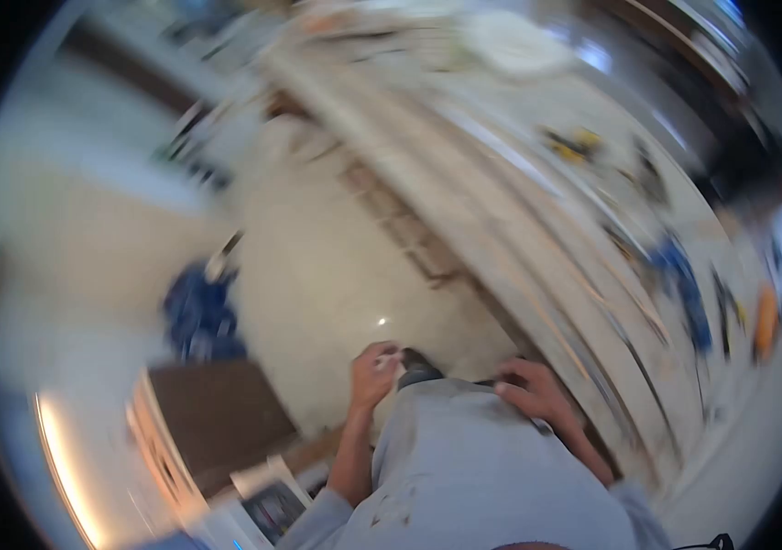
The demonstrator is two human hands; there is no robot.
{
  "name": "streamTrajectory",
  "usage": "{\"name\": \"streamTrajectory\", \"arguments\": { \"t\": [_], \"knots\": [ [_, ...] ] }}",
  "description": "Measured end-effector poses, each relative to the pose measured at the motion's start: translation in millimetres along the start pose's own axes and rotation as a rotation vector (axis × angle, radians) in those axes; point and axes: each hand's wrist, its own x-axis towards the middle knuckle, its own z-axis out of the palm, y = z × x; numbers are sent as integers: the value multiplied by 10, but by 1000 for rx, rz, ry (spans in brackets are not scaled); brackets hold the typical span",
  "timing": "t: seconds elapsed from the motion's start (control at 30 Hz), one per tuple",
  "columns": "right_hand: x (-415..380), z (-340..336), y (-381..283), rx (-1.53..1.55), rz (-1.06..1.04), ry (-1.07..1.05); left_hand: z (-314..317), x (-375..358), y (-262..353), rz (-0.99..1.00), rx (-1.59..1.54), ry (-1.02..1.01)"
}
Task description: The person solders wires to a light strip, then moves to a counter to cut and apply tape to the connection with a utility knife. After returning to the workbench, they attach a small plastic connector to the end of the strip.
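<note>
My left hand point(375, 374) hangs in front of my light grey shirt, its fingers curled together in a pinch; what they hold, if anything, is too small to make out. My right hand point(537, 390) is beside the shirt's other side, close to the near edge of a long workbench point(464, 220). Its fingers are loosely bent, the thumb stands apart, and nothing shows in it. Long thin strips point(583, 266) run lengthwise over the bench. A dark shoe point(419, 367) shows on the floor beyond my left hand.
Blurred tools lie on the bench: a yellow and black one point(574, 144), a blue one point(684, 284) and an orange cylinder point(765, 321). To the left stands a brown-topped cabinet point(217, 417), with a blue bundle point(198, 312) behind it. A ladder-like brown frame point(395, 220) lies along the bench's foot.
</note>
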Motion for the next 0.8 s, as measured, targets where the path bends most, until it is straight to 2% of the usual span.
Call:
{"name": "streamTrajectory", "arguments": {
  "t": [0.1, 0.13, 0.17, 0.23, 0.4, 0.53, 0.8],
  "knots": [
    [429, 462, 34, -55, 119, -151, -403, -149, -463, -57, -69, 227],
    [613, 629, -10, -113, 168, -195, -547, -162, -644, -83, -108, 241],
    [795, 870, -98, -151, 127, -258, -743, -152, -840, -96, -146, 238],
    [1125, 1411, -306, -58, 203, -335, -1159, -191, -1248, -131, -200, 358],
    [1941, 2536, -581, -239, 163, -579, -1905, -502, -1865, -266, -257, 610],
    [2510, 3404, -621, -257, 173, -760, -2404, -821, -2249, -388, -326, 775],
    [3694, 4825, -612, -440, 207, -1092, -2636, -1176, -2977, -679, -356, 979]
  ]
}}
